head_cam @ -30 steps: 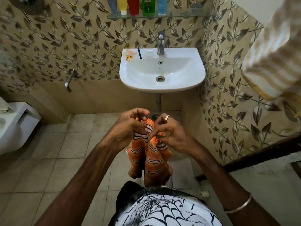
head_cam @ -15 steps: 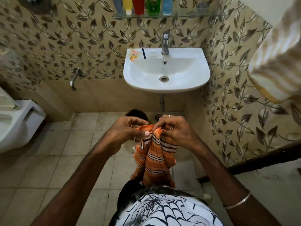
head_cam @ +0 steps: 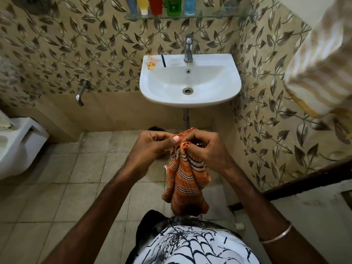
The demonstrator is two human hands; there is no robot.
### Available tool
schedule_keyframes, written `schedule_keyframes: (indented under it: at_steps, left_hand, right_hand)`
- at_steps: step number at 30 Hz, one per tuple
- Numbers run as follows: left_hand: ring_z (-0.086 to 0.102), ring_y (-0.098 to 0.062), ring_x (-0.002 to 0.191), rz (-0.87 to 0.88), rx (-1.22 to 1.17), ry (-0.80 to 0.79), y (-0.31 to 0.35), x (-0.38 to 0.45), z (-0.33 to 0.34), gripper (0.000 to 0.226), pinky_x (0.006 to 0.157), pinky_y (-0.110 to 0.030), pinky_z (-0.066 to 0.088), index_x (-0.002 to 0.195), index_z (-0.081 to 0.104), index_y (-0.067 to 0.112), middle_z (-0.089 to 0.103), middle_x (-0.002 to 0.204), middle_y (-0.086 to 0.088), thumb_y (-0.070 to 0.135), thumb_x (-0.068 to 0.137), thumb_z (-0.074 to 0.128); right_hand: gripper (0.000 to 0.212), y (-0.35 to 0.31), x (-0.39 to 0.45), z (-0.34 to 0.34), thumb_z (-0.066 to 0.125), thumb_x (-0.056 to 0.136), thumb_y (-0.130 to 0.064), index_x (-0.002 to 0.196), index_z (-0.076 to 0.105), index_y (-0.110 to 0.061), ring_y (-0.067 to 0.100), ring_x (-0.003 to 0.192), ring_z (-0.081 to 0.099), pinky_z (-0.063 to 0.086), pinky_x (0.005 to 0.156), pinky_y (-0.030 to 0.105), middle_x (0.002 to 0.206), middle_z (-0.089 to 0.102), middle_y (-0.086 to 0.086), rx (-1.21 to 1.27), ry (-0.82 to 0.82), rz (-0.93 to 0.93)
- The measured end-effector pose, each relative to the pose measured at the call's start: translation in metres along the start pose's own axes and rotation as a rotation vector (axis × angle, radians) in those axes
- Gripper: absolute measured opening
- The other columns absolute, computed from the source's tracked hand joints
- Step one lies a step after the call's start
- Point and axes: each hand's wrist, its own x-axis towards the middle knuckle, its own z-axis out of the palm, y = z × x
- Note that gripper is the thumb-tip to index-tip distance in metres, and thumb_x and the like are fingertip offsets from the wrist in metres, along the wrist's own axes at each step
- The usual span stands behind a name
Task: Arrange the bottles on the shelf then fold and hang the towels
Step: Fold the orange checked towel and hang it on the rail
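Both the left hand (head_cam: 152,144) and the right hand (head_cam: 204,147) pinch the top edge of the orange striped cotton towel (head_cam: 185,180), hanging unfolded before the white basin (head_cam: 190,100), while the coloured plastic bottles (head_cam: 162,5) already stand on the glass shelf (head_cam: 209,15).

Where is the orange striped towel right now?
In the head view, the orange striped towel hangs centre frame, bunched, pinched at its top edge by the left hand and right hand, below the white sink.
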Motion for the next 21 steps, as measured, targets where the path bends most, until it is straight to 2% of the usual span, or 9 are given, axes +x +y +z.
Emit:
schedule_keyframes:
  at_steps: [2, 3, 5, 7, 11, 14, 17, 21]
  left_hand:
    - [0.069, -0.039, 0.092, 0.013, 0.044, -0.045, 0.0003, 0.0006, -0.0002, 0.021, 0.088, -0.060, 0.052, 0.105, 0.077, 0.013, 0.076, 0.095, -0.014, 0.024, 0.093, 0.065]
    - [0.071, -0.032, 0.090, 0.019, 0.059, -0.066, 0.0000, 0.0010, -0.0001, 0.021, 0.084, -0.056, 0.054, 0.107, 0.077, 0.014, 0.077, 0.096, -0.011, 0.024, 0.094, 0.063]
    - [0.073, -0.019, 0.090, 0.027, 0.079, -0.105, -0.0001, 0.0013, 0.0001, 0.022, 0.078, -0.038, 0.057, 0.110, 0.075, 0.015, 0.077, 0.098, -0.008, 0.021, 0.096, 0.060]
    - [0.073, -0.015, 0.094, 0.030, 0.099, -0.146, -0.0002, 0.0007, 0.0010, 0.024, 0.077, -0.025, 0.055, 0.114, 0.073, 0.014, 0.078, 0.101, -0.006, 0.018, 0.098, 0.056]
    - [0.072, -0.009, 0.100, 0.058, 0.117, -0.205, 0.0004, -0.0037, 0.0022, 0.026, 0.080, -0.017, 0.055, 0.117, 0.071, 0.012, 0.077, 0.104, 0.000, 0.020, 0.098, 0.055]
    - [0.072, -0.011, 0.102, 0.087, 0.167, -0.242, 0.0008, -0.0053, 0.0028, 0.033, 0.085, -0.026, 0.058, 0.117, 0.072, 0.013, 0.077, 0.108, 0.001, 0.022, 0.085, 0.071]
    - [0.074, -0.014, 0.097, 0.147, 0.237, -0.146, -0.0032, -0.0049, 0.0042, 0.028, 0.088, -0.040, 0.060, 0.112, 0.074, 0.010, 0.078, 0.102, -0.002, 0.014, 0.085, 0.074]
    - [0.073, -0.008, 0.096, 0.169, 0.313, -0.110, -0.0024, -0.0056, 0.0009, 0.020, 0.087, -0.036, 0.060, 0.109, 0.076, 0.014, 0.078, 0.099, 0.002, 0.016, 0.091, 0.067]
  right_hand:
    - [0.011, 0.0005, -0.0003, -0.0010, 0.072, 0.088, -0.020, 0.097, 0.077, -0.017, 0.016, 0.088, 0.074, 0.062, 0.077, 0.042, 0.094, 0.077, -0.002, -0.009, -0.003, 0.008]
    - [0.012, 0.0003, -0.0008, -0.0020, 0.074, 0.087, -0.020, 0.099, 0.078, -0.017, 0.014, 0.089, 0.074, 0.062, 0.078, 0.041, 0.095, 0.077, -0.003, -0.016, -0.001, 0.005]
    - [0.013, -0.0025, -0.0021, -0.0032, 0.078, 0.085, -0.021, 0.098, 0.077, -0.019, 0.010, 0.087, 0.075, 0.062, 0.077, 0.037, 0.094, 0.077, -0.004, -0.018, 0.013, -0.009]
    - [0.012, -0.0065, -0.0028, -0.0025, 0.080, 0.082, -0.026, 0.091, 0.075, -0.021, 0.010, 0.080, 0.074, 0.062, 0.070, 0.033, 0.087, 0.076, -0.005, -0.015, 0.039, -0.013]
    - [0.013, -0.0051, -0.0017, -0.0016, 0.084, 0.079, -0.019, 0.082, 0.071, -0.019, 0.009, 0.075, 0.071, 0.058, 0.065, 0.023, 0.079, 0.072, -0.007, -0.062, 0.065, -0.016]
    - [0.014, -0.0024, -0.0010, -0.0009, 0.083, 0.079, -0.017, 0.079, 0.070, -0.014, 0.010, 0.074, 0.069, 0.057, 0.064, 0.025, 0.078, 0.070, -0.007, -0.090, 0.065, -0.002]
    - [0.017, -0.0024, -0.0003, 0.0017, 0.084, 0.078, -0.016, 0.082, 0.067, -0.017, 0.009, 0.072, 0.069, 0.059, 0.062, 0.026, 0.078, 0.070, -0.007, -0.097, 0.059, 0.003]
    - [0.040, -0.0043, -0.0004, -0.0015, 0.088, 0.074, -0.026, 0.108, 0.069, -0.019, 0.011, 0.070, 0.074, 0.063, 0.061, 0.037, 0.081, 0.075, 0.001, -0.036, -0.040, 0.102]
